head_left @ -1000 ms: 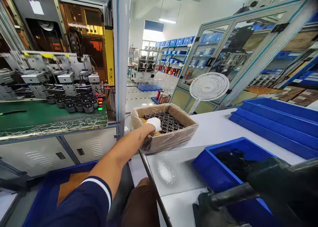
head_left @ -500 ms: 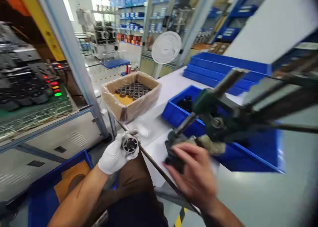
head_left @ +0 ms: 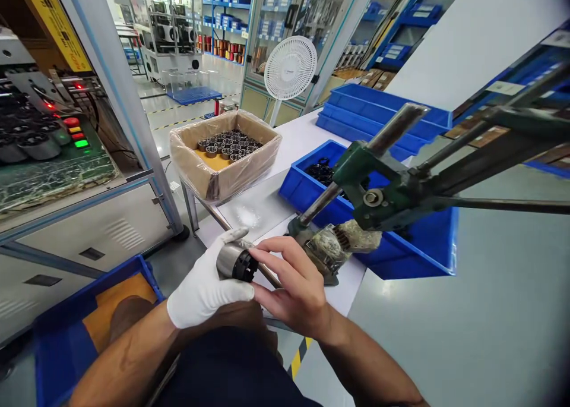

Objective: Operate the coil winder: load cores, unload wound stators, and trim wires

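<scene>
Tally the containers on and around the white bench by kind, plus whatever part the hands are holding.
Blue plastic bins: 4, namely one with black parts, two stacked at the back, one on the floor
Plastic-lined cardboard box of ring parts: 1
Grey metal cylindrical part with a black end, held by the gloved left hand and bare right hand: 1
Total: 6

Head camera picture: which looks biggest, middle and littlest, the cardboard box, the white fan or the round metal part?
1. Brown cardboard box
2. Round white fan, though it stands farther away
3. Small round metal part, held in both hands
</scene>
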A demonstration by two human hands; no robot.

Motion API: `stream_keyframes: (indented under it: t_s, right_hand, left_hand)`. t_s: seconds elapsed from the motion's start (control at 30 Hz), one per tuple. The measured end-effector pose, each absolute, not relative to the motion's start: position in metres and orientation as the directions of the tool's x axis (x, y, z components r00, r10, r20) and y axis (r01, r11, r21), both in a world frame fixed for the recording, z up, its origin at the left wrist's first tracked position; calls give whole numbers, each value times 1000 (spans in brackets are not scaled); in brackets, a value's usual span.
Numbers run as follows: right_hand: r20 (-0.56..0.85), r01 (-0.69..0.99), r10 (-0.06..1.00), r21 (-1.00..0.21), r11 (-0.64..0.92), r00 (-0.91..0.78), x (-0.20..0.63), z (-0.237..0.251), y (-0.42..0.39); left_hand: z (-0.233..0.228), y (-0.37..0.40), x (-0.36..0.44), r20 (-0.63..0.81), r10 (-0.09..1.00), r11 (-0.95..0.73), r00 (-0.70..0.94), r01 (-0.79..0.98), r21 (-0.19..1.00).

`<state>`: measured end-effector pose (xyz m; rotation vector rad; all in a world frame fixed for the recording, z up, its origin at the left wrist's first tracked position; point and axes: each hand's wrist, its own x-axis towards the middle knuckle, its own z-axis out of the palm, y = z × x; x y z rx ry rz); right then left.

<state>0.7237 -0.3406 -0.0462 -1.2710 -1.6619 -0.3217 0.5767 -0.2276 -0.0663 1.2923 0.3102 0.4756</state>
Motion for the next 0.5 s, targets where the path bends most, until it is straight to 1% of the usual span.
stream_keyframes:
  t_s: [0.13, 0.23, 0.33, 0.43, 0.5]
  right_hand:
    - [819, 848, 573, -289, 445, -21, 724, -45, -340]
    - [820, 836, 572, -296, 462, -26, 723, -47, -337]
    - [831, 830, 556, -312, 463, 2, 722, -50, -333]
    - [840, 847, 543, -283, 450, -8, 722, -52, -326]
    - [851, 846, 524, -264, 463, -21, 722, -54, -318]
  left_hand:
    - [-64, -224, 578, 85, 473, 155, 877, -178, 972]
    - [-64, -222, 576, 95, 489, 95, 867, -161, 982]
    - [-65, -221, 573, 85, 533, 27, 842, -117, 993]
    - [-67, -222, 572, 63, 614, -44, 787, -45, 998]
    - [-67, -220, 576, 49, 651, -43, 757, -28, 999]
